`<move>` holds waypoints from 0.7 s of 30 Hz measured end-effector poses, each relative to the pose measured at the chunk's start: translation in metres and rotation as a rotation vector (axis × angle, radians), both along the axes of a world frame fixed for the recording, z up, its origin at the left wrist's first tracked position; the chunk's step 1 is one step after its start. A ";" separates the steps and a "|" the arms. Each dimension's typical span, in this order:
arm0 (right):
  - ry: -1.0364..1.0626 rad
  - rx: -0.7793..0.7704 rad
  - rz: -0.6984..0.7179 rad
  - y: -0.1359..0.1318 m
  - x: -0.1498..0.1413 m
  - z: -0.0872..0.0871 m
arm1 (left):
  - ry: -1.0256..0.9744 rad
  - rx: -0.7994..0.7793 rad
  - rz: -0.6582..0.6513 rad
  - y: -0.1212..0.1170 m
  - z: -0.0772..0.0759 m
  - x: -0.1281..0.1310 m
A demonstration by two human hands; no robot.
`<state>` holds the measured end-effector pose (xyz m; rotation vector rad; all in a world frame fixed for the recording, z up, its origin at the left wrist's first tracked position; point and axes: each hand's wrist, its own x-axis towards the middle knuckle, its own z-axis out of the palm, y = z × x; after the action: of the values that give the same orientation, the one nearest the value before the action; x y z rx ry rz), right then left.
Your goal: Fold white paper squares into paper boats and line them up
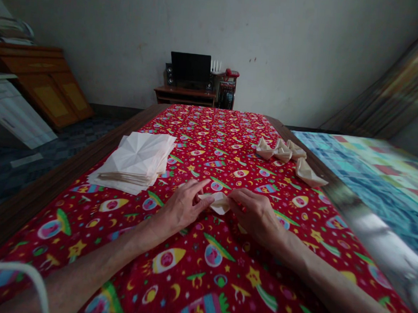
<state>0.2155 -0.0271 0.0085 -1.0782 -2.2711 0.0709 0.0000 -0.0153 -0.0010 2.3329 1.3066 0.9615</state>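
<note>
A small folded paper boat (220,203) lies low over the red patterned cloth, between my two hands. My left hand (188,200) has its thumb and fingers closed on the boat's left end, the index finger reaching along its far side. My right hand (253,209) pinches the right end, with its fingertips partly hidden behind the knuckles. To the left sits a stack of creased white paper sheets (136,154). Several finished-looking paper boats (283,151) stand at the right edge of the cloth, one of them (309,173) nearer to me.
The red cloth (201,279) covers a long dark wooden table (88,168). A white cable (18,268) curves in at the lower left. A bed (370,180) stands right of the table. Beyond the far end are a monitor (191,67) and a low stand (184,96).
</note>
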 end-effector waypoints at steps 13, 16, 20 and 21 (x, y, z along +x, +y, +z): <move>0.043 0.000 -0.086 0.004 -0.003 0.010 | 0.124 0.004 -0.013 0.004 0.017 0.014; 0.030 -0.224 -0.103 0.017 -0.006 0.014 | 0.066 -0.003 -0.008 0.014 0.020 0.018; 0.212 -0.411 -0.220 0.028 -0.008 0.013 | -0.071 -0.050 0.074 0.020 0.014 0.021; 0.268 -0.450 -0.234 0.029 -0.008 0.011 | -0.092 -0.077 0.097 0.019 0.012 0.022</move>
<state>0.2077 0.0024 0.0198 -1.4583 -1.9177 0.6161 0.0220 0.0035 0.0111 2.1595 1.4049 1.0168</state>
